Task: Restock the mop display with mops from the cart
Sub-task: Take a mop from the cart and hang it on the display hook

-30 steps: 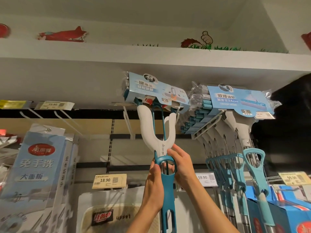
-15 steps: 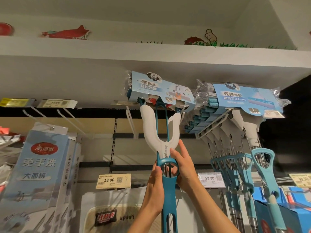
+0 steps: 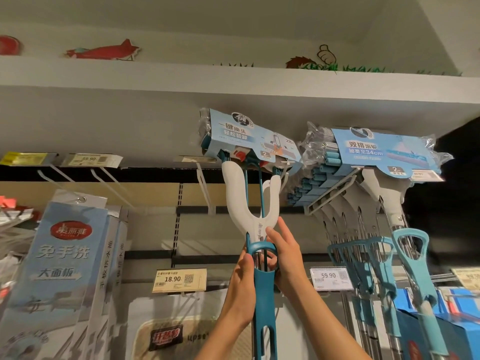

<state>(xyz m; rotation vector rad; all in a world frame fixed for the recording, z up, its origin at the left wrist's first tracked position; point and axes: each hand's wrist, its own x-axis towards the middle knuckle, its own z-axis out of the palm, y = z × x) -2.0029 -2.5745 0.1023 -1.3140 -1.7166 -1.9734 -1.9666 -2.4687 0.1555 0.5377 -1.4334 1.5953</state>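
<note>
Your left hand [image 3: 242, 284] and right hand [image 3: 284, 258] are both wrapped round the mop [image 3: 253, 203], raised overhead. The left hand grips the dark teal lever handle [image 3: 263, 289] from the side, thumb up along its ring. The right hand clasps the neck just above, fingers reaching onto the white Y-shaped yoke [image 3: 250, 201].

The mop's head, in its blue card sleeve [image 3: 249, 137], sits high up right under the overhead shelf [image 3: 233, 100]. The step in hand looks like hanging this mop on its display hook. Whether the head is already caught on a hook you cannot tell; the sleeve hides that point.

Next move, as a guess: lift slightly, push the head back until it seats, then ease your grip and check it hangs before letting go. Keep it level, since the sleeve looks tilted down to the right.

Around the mop: just right of it hangs a packed row of teal-handled mops [image 3: 368, 255] under a wider blue sleeve [image 3: 381, 154]. That sleeve's plastic wrap is nearly touching your mop's sleeve, so watch for snagging. Left of the mop, a bare white hook [image 3: 205, 188] sticks out, then two more bare hooks [image 3: 78, 178] further left. Below left of the mop sits an 18.90 price tag [image 3: 179, 279]; below right a 59.90 price tag [image 3: 331, 278]. Far left of the mop hang flat boxed packs [image 3: 62, 255].
</note>
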